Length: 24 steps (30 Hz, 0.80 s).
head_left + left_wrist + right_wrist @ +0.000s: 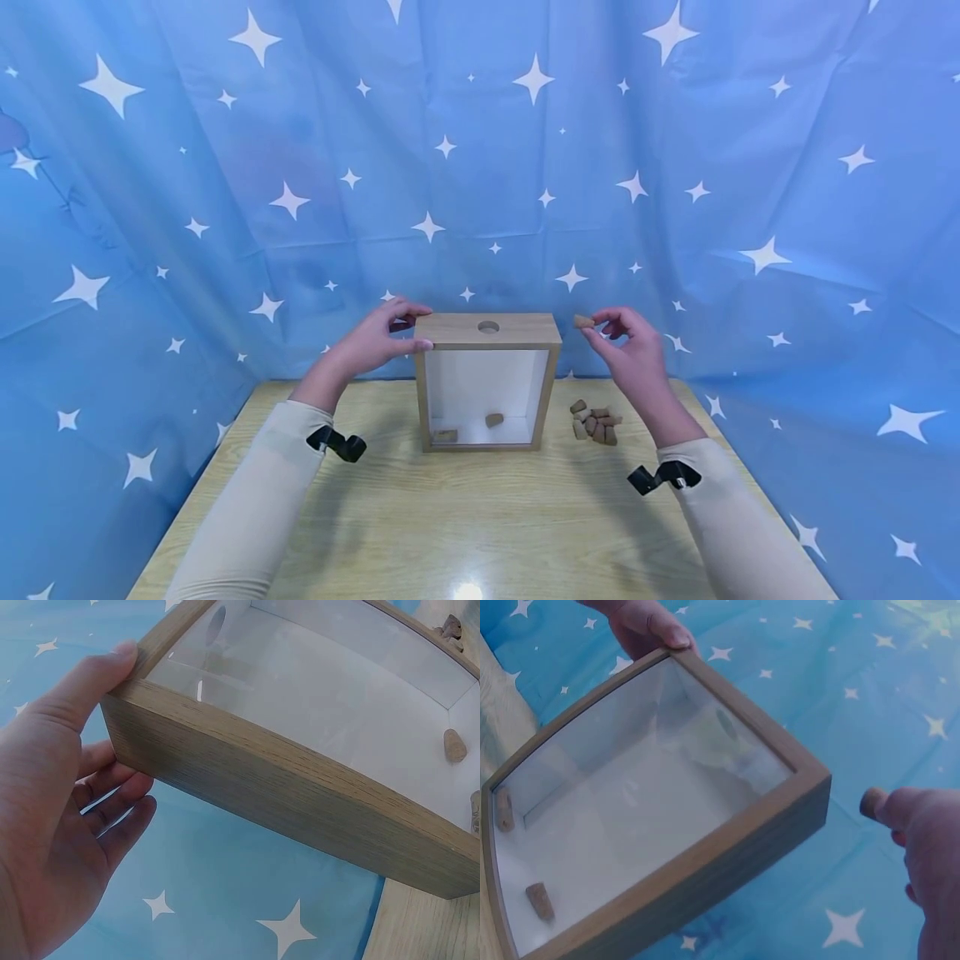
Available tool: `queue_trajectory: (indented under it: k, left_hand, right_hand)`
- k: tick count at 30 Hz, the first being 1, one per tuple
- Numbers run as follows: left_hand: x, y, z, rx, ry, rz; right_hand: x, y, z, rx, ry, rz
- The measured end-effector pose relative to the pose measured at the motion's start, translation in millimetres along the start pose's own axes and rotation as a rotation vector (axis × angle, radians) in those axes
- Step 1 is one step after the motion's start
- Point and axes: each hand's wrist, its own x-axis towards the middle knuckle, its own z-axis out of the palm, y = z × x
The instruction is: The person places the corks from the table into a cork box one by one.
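A wooden shadow box [484,331] with a clear front and a round hole [489,327] in its top stands upright on the table. My left hand [378,337] grips its upper left corner, thumb at the front and fingers behind. Off the box's right side, my right hand [630,346] pinches a cork [583,322] between thumb and fingertips, at about the height of the box top. Two corks lie inside on the box floor: one cork [446,436] at the left, another cork [494,420] right of the middle.
A small pile of several corks [597,423] lies on the table [465,508] to the right of the box. Behind the table hangs a blue curtain [480,167] with white stars. Each wrist wears a black camera strap.
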Motion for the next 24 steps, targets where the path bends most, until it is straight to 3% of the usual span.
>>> queue_trajectory:
  k: [24]
  left_hand:
    - [-0.1,-0.4,-1.1,-0.008,-0.003,0.019]
  right_hand:
    - [20.3,-36,38,0.103,-0.047,-0.035]
